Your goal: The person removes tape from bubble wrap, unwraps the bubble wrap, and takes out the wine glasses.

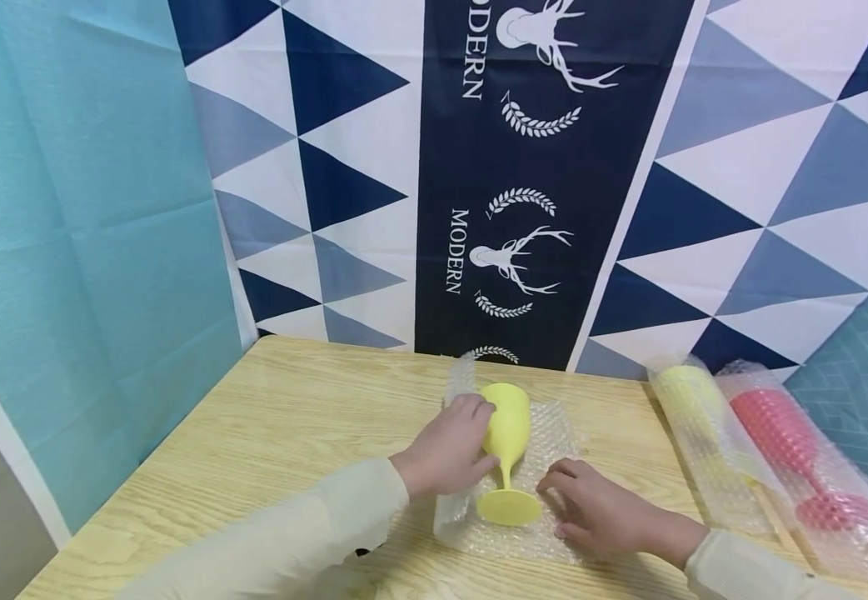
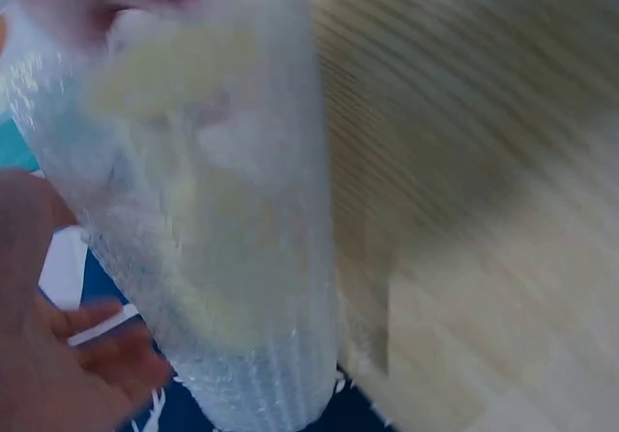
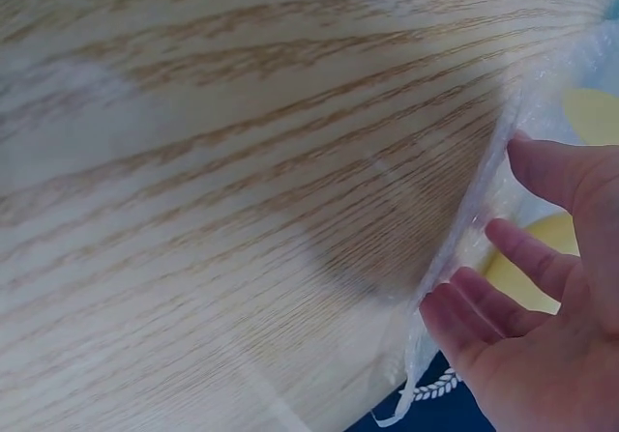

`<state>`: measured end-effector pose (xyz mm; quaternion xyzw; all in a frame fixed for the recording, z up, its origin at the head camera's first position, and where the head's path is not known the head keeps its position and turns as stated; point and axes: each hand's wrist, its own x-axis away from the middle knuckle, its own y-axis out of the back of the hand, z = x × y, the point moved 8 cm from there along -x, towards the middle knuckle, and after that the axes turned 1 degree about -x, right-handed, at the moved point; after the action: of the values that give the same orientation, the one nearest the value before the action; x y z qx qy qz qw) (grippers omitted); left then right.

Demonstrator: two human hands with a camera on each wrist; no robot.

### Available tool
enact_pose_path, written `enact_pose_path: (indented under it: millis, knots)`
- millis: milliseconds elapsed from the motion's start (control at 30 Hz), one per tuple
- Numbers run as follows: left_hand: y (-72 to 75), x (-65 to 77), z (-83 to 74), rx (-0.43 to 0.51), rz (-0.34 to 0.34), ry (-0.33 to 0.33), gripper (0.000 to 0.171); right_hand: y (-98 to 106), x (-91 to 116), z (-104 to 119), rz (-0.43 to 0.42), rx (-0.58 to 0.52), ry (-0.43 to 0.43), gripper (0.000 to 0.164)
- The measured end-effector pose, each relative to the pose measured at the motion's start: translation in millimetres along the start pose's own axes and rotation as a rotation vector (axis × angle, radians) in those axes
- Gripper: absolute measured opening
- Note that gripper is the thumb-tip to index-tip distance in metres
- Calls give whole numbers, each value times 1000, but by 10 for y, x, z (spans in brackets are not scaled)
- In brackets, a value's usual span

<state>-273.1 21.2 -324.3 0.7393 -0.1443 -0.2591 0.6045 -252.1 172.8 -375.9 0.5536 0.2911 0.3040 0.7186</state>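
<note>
A yellow goblet (image 1: 507, 425) lies on its side on a sheet of bubble wrap (image 1: 550, 442), its bowl toward the wall and its round foot toward me. My left hand (image 1: 452, 446) is at the goblet's left side, fingertips by the bowl and thumb near the stem. In the left wrist view, the left hand's fingers (image 2: 111, 350) are loosely spread beside the wrap, through which the goblet shows blurred. To the right of the foot, my right hand (image 1: 599, 508) touches the wrap's right edge with extended fingers (image 3: 522, 258).
At the table's right side lie a yellow goblet (image 1: 692, 400) and a red goblet (image 1: 779, 429), each rolled in bubble wrap. The wooden table (image 1: 314, 400) meets a patterned cloth (image 1: 351, 167) at the back and a teal curtain (image 1: 89, 250) at left.
</note>
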Motion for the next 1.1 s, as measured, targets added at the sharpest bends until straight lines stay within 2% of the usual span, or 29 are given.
enact_pose_path:
  millis: [67, 133, 233, 333, 500, 733, 967, 1100]
  knots:
    - [-33, 22, -84, -169, 7, -126, 48, -1, -2, 7, -4, -2, 9, 39]
    - [-92, 53, -131, -291, 24, -211, 39, -1, -2, 9, -7, 3, 13, 40]
    - [-190, 101, -149, -413, 42, -292, 29, 4, 0, 14, -19, 15, 27, 40]
    - [-290, 140, -137, -487, 54, -335, 25, 7, 2, 10, -19, 18, 24, 40]
    - [-445, 175, -113, -527, 82, -354, 26, 4, -6, 23, -6, 30, 7, 40]
    - [-609, 238, -146, -639, 100, -451, 23, 5, -2, 191, -69, 206, 138, 41]
    - [-638, 296, -83, -590, 105, -484, 19, -4, 40, 167, -56, 181, 125, 43]
    - [-627, 325, -7, -561, 136, -495, 27, -15, 59, 152, -59, 184, 121, 42]
